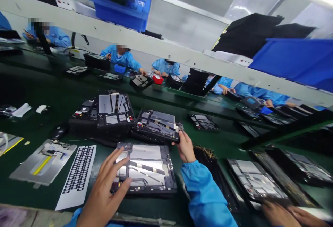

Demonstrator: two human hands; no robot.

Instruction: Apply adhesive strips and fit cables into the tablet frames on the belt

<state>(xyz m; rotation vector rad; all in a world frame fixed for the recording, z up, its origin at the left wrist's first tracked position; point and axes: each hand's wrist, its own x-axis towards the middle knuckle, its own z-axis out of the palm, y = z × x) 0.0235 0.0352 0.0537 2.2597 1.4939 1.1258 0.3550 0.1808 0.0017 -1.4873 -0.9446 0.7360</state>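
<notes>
In front of me lies an opened laptop base (pixel 149 166), black-framed, with silver panels, dark strips and cables inside. My left hand (pixel 108 178) is over its left side with fingers spread; whether the fingertips touch it I cannot tell. Just behind it is a second opened laptop base (pixel 161 124), slightly tilted. My right hand (pixel 185 146) grips this one by its right corner, thumb and fingers pinched on the edge. To the left of both, further laptop bases (pixel 113 107) are piled up.
On the left lie a white-framed keyboard (pixel 79 171), a silver plate with a yellow strip (pixel 47 163) and a black mouse (pixel 59 131). Rightward are more bases (pixel 256 178) and another person's hands (pixel 282 215). Blue-sleeved people work across the bench, below a shelf (pixel 169 52).
</notes>
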